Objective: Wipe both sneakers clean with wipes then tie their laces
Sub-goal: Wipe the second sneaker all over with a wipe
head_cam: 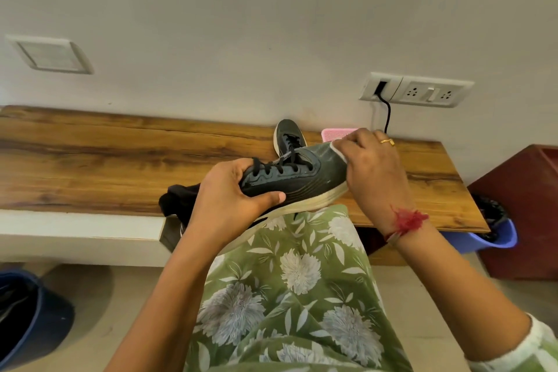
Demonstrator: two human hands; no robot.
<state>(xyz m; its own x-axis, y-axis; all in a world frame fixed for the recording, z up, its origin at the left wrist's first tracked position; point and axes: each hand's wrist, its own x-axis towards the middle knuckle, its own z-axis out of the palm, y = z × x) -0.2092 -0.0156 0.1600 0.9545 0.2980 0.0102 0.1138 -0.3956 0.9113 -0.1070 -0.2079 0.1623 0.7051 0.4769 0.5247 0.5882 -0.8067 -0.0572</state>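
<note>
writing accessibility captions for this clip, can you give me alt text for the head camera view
A person's left hand grips a dark sneaker at its heel end while the right hand holds a white wipe against its toe. The second sneaker sits behind on a wooden shelf.

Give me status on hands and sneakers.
Left hand grips sneaker. Right hand holds wipe on its toe. Other sneaker on bench. Nothing in the way.
</note>
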